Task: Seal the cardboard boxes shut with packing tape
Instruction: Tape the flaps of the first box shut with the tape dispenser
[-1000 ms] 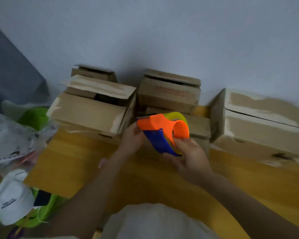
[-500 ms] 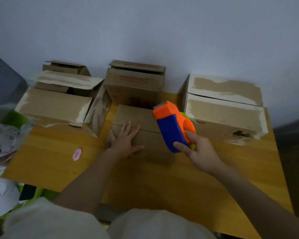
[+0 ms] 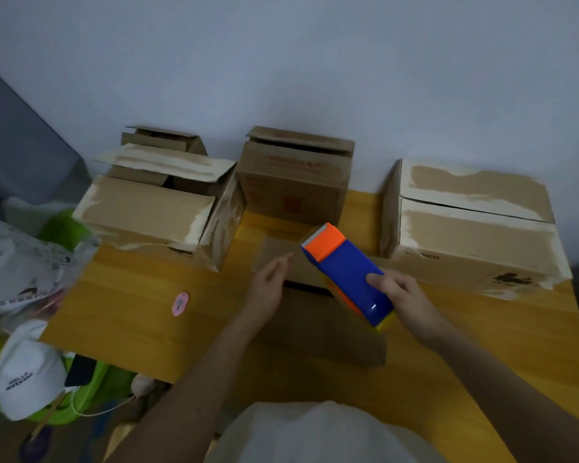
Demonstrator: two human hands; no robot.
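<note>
A small brown cardboard box (image 3: 318, 325) lies in front of me on the wooden table (image 3: 131, 315), its flaps down with a dark seam across the top. My right hand (image 3: 405, 299) grips a blue and orange tape dispenser (image 3: 346, 274) over the box's right part, serrated orange end pointing away. My left hand (image 3: 268, 285) hovers just above the box's left side, fingers loosely apart, holding nothing.
Several larger boxes stand behind: an open-flapped one (image 3: 154, 208) at left, a smaller one (image 3: 161, 140) behind it, one (image 3: 295, 175) against the wall, and a closed one (image 3: 472, 228) at right. A pink cutter (image 3: 180, 304) lies on the table. Bags and a white cap (image 3: 30, 379) crowd the left.
My left hand has lifted off the small box's top. My right hand has tilted the dispenser lower and flatter over the box. The camera view has shifted.
</note>
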